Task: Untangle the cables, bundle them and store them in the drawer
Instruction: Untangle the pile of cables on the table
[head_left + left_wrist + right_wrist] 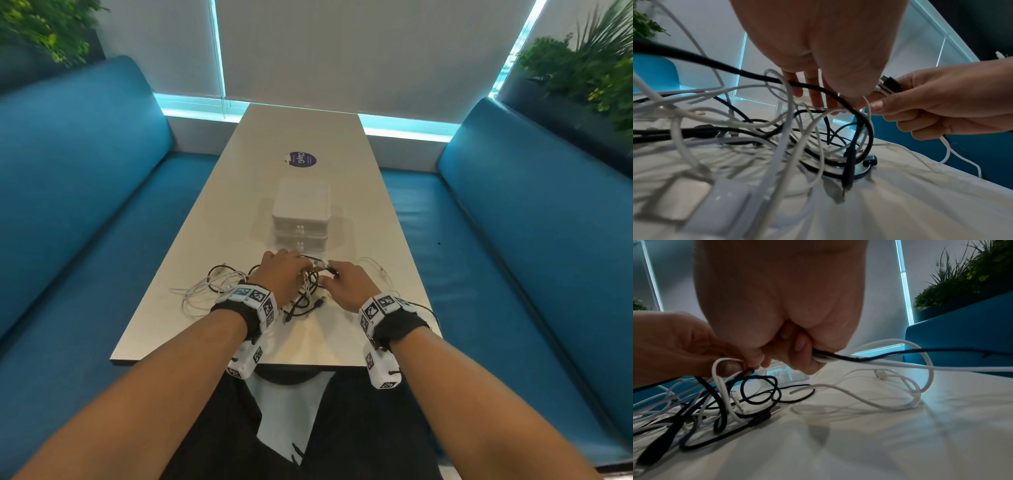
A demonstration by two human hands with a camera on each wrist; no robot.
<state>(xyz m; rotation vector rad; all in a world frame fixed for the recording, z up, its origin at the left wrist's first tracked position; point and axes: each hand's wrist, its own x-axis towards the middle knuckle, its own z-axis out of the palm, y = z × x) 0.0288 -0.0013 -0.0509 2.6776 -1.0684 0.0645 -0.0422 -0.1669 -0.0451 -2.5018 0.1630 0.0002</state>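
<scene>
A purple "ClayG" sticker lies beyond the drawer box; both hands grip tangled cables.

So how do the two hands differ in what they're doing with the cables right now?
The right hand is closed in a fist round a black and a white cable near their plugs; the left hand reaches down into the tangle with straighter fingers, pinching at strands. The right hand sits at the pile's edge, the left hand over its middle. Both are low over the table.
</scene>
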